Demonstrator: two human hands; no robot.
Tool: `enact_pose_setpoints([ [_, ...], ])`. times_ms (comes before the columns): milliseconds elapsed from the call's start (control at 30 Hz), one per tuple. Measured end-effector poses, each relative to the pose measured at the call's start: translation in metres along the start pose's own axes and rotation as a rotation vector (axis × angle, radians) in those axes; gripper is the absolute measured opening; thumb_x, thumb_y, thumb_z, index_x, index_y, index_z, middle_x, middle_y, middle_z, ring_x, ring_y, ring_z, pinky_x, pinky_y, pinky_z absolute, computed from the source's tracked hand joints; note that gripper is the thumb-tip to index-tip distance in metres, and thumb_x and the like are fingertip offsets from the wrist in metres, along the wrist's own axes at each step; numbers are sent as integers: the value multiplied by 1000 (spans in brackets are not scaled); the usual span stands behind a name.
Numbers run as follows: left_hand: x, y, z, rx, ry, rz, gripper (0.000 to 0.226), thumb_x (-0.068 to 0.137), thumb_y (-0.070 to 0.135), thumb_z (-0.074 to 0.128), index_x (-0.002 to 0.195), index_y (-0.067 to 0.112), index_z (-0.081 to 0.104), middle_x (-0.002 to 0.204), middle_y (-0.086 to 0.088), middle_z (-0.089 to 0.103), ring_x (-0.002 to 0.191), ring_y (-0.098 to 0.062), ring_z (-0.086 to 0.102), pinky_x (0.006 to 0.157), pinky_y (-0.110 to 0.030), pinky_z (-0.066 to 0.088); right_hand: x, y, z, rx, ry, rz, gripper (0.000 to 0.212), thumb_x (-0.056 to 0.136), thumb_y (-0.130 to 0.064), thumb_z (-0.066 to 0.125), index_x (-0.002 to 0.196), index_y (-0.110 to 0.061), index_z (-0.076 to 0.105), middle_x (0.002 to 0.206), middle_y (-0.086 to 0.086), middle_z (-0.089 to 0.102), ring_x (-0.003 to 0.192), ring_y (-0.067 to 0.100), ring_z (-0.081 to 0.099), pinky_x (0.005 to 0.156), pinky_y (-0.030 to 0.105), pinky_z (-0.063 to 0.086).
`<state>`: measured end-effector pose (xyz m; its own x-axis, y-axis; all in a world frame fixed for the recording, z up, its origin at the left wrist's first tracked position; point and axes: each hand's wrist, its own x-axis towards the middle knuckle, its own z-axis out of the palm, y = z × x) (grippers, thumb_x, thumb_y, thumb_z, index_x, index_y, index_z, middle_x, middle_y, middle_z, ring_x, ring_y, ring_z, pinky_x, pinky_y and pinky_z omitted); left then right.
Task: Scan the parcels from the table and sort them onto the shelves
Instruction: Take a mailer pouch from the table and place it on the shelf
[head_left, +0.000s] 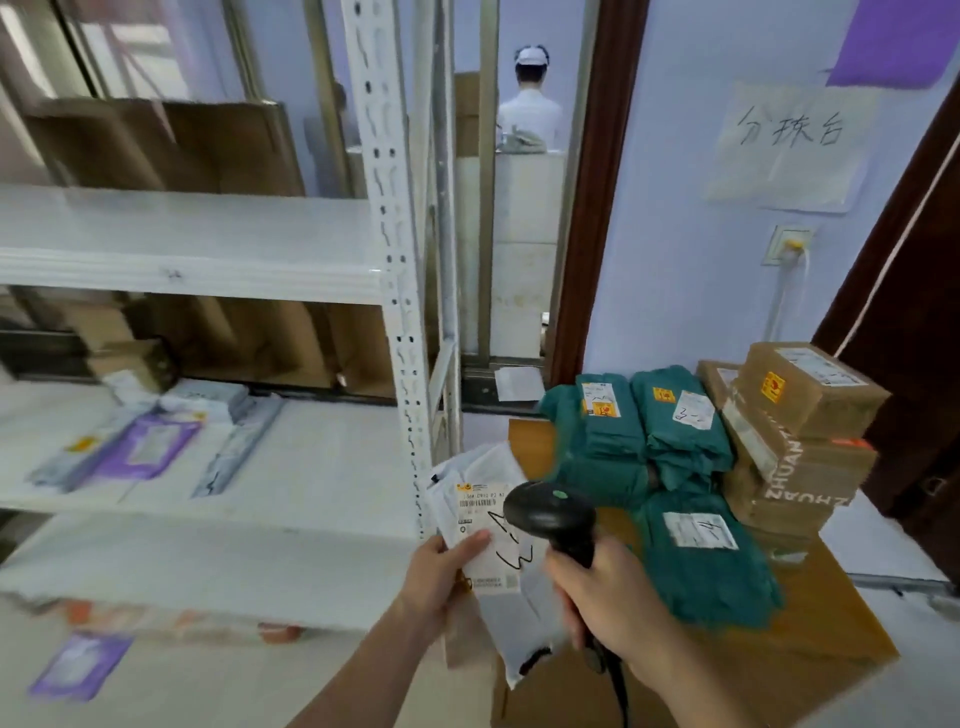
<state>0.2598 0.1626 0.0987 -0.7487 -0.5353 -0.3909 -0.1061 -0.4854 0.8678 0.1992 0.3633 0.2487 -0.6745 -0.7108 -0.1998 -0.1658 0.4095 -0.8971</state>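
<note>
Handwritten paper sign (789, 148) was taped on wall; purple sheet (891, 39) above it; wall socket (789, 244) below; person in white (530, 111) stood beyond doorway.

shelves (208, 270) left, table (810, 644) right bearing stacked parcels (691, 431), boxes (800, 436) at its far right

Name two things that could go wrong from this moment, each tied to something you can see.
1. The left hand pinches the white parcel by one edge only; the limp bag might slip or fold over its label.
2. The scanner in the right hand trails a cable near the table edge, which might snag.
</note>
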Motion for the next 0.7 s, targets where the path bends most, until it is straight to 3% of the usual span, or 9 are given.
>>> enact_pose_setpoints([
  [167, -56, 31, -102, -10, 140, 80, 43, 89, 19, 81, 127, 5, 67, 114, -14, 79, 107, -34, 75, 95, -47, 60, 3, -46, 90, 26, -128, -99, 23, 96, -13, 60, 74, -15, 55, 47, -2, 50, 38, 12, 48, 47, 26, 42],
  [367, -108, 80, -202, -59, 326, 224, 32, 91, 13, 79, 121, 6, 72, 111, -16, 79, 86, -26, 75, 62, -29, 57, 21, -106, 177, -19, -321, -203, 6, 97, -19, 59, 91, -19, 61, 49, -4, 58, 41, 5, 52, 48, 23, 45],
  [500, -131, 118, -254, -90, 482, 316, 35, 88, 18, 81, 121, 8, 72, 111, -11, 80, 101, -34, 77, 81, -39, 61, 32, -147, 218, -55, -386, -303, 5, 92, -19, 61, 88, -19, 62, 52, -3, 59, 43, 10, 54, 52, 30, 46],
  [600, -148, 146, -288, -106, 577, 371, 38, 86, 20, 83, 121, 12, 71, 110, -7, 81, 101, -31, 77, 76, -38, 59, 45, -179, 245, -37, -447, -334, 6, 92, -17, 60, 87, -14, 61, 52, 2, 56, 44, 25, 54, 48, 34, 47],
  [700, -164, 168, -321, -119, 654, 425, 39, 86, 21, 83, 122, 12, 71, 111, -7, 80, 100, -29, 78, 76, -37, 58, 60, -208, 272, -78, -499, -362, 7, 93, -18, 59, 88, -13, 61, 54, 6, 56, 44, 24, 54, 49, 33, 49],
])
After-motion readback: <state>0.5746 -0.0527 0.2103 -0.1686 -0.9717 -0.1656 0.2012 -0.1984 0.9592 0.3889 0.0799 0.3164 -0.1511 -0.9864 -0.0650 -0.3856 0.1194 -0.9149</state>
